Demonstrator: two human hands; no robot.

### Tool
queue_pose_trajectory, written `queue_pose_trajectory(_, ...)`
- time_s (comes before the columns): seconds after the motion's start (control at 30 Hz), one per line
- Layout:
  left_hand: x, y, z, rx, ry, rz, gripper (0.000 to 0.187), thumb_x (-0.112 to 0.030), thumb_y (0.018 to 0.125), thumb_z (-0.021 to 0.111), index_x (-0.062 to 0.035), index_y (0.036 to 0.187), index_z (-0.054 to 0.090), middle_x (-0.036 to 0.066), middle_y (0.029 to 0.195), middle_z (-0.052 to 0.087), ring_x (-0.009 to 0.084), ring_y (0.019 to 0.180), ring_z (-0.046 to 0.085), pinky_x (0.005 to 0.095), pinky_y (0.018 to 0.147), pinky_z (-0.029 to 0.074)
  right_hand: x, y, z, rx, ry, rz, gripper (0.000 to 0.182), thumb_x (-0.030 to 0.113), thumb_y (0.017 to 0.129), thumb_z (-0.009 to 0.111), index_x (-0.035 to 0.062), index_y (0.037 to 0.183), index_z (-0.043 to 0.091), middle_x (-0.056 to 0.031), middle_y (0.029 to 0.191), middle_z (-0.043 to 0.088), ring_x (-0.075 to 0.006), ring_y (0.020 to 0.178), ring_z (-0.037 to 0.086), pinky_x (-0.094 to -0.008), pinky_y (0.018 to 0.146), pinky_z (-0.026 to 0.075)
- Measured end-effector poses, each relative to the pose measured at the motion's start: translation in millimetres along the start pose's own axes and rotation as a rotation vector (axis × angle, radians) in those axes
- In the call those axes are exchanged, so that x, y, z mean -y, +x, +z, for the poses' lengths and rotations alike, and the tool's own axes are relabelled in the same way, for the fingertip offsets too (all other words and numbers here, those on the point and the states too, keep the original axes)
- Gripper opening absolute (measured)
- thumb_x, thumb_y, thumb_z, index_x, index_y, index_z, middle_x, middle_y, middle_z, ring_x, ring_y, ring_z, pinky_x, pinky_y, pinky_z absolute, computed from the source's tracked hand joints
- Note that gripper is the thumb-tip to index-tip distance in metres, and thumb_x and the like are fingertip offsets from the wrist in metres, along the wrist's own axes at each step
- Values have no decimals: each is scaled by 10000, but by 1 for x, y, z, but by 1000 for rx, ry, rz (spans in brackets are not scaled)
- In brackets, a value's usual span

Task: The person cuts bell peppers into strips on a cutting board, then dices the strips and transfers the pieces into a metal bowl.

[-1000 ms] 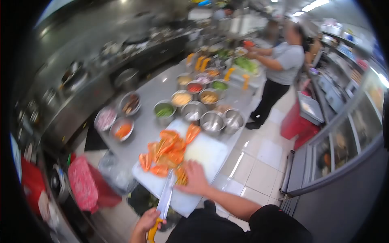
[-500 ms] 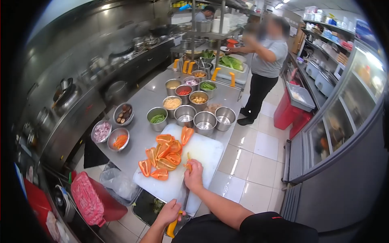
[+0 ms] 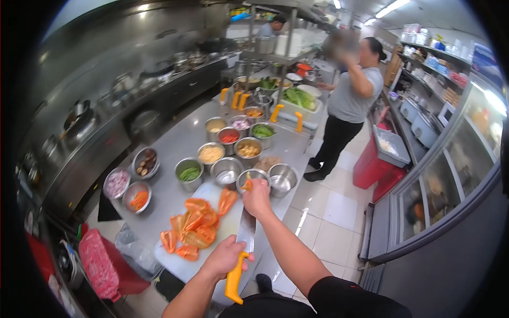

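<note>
Half a second ago my right hand (image 3: 256, 197) was down on the cutting board (image 3: 212, 233) over a scrap of pepper; now it is lifted and reaching to the far edge of the board, fingers pinched shut on a small orange pepper piece (image 3: 247, 184) right above the rim of an empty steel bowl (image 3: 252, 178). My left hand (image 3: 225, 256) has come up as well, wrapped closed around the yellow handle of the knife (image 3: 239, 253), with the blade pointing away from me along the right side of the board, beneath my right forearm and clear of the food, so it stays out of the way of the hand doing the carrying. On the left half of the board sits the pile of halved orange peppers (image 3: 192, 228), opened flat and bunched together, which leaves the right half bare for cutting. Beyond the board, steel bowls stand in rows on the steel counter (image 3: 175, 138), near enough to reach: green beans (image 3: 189, 173), something pale yellow (image 3: 210, 153), red chilli (image 3: 229, 138), and to the left a bowl of carrot slices (image 3: 138, 199). Farther off on the right, another person (image 3: 347, 100) in a grey top stands at the far end of the counter, beside a red bin (image 3: 374, 167) on the tiled floor.
</note>
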State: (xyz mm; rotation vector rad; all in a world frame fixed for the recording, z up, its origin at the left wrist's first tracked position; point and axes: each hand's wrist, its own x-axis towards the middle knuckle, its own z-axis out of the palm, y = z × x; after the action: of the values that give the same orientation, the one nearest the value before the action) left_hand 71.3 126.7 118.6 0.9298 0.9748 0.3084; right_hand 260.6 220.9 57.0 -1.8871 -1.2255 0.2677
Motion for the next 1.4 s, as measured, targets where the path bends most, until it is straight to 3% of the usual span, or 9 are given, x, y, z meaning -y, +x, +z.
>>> queue_pose_trajectory(0.1, -16, 52, 6, 89, -290, -41, 301, -191, 1040, 475, -18, 1277, 404, 169, 894, 682, 228, 542, 603, 376, 495, 510, -3, 70, -9, 417, -439, 86, 354, 131, 861, 659, -4, 1181, 724, -248, 1250, 689, -434, 1218, 626, -481, 1036, 509)
queue_pose_trajectory(0.23, -30, 36, -1, 120, -453, -28, 215, -193, 1037, 451, -35, 1183, 435, 180, 907, 692, 244, 549, 619, 365, 485, 496, -71, 122, 71, 463, -440, 157, 345, 165, 876, 630, 28, 1166, 757, -231, 1266, 701, -376, 1195, 676, -456, 1023, 531)
queue_pose_trajectory(0.3, -13, 3, -16, 85, -309, -10, 206, -172, 1034, 454, -30, 1183, 455, 183, 919, 699, 246, 557, 627, 359, 491, 500, -47, 133, 44, 1067, -751, -380, 325, 202, 914, 631, 72, 1181, 763, -226, 1257, 704, -385, 1171, 685, -474, 972, 558)
queue_pose_trajectory(0.33, -12, -13, -17, 4, -211, -61, 232, -145, 1037, 459, -25, 1234, 467, 170, 933, 709, 232, 574, 635, 343, 527, 524, -49, 135, 44, 969, -753, -438, 313, 259, 836, 755, 96, 1100, 796, -192, 1194, 736, -337, 1092, 723, -429, 933, 566)
queue_pose_trajectory(0.47, 25, -51, -26, -70, -54, -102, 315, -127, 1042, 469, -14, 1334, 506, 135, 944, 712, 188, 635, 644, 318, 633, 557, -45, 146, 22, 806, -453, -62, 448, 363, 1004, 548, 12, 1228, 713, -248, 1315, 666, -417, 1195, 649, -464, 1044, 502)
queue_pose_trajectory(0.67, 123, -107, -37, -391, 10, -149, 227, -153, 1047, 545, -8, 1212, 601, 52, 952, 663, 147, 713, 628, 300, 687, 550, -24, 107, -32, 631, -17, -269, 305, 281, 945, 653, -6, 1010, 737, -211, 978, 751, -371, 928, 720, -441, 829, 561)
queue_pose_trajectory(0.87, 182, -166, -20, -632, 69, -302, 216, -196, 1045, 587, 8, 1025, 655, 69, 855, 672, 139, 635, 601, 294, 616, 531, -49, -28, -29, 1236, -176, -746, 536, 315, 862, 791, 11, 1282, 655, -200, 1316, 613, -393, 1226, 570, -460, 1034, 489)
queue_pose_trajectory(1.2, 226, -139, -14, -691, -67, -239, 231, -202, 1046, 575, 15, 1057, 656, 83, 858, 693, 159, 644, 631, 295, 565, 547, -53, -75, 11, 959, -46, -773, 286, 197, 885, 687, 50, 1130, 700, -157, 1146, 618, -369, 1101, 577, -472, 924, 507)
queue_pose_trajectory(1.4, 237, -150, -16, -730, -38, -229, 260, -241, 1052, 572, 8, 1062, 647, 83, 862, 696, 162, 712, 658, 310, 578, 570, -171, 11, -48, 320, -424, -568, 169, 56, 876, 576, 34, 1003, 685, -200, 1001, 679, -372, 931, 684, -475, 800, 568)
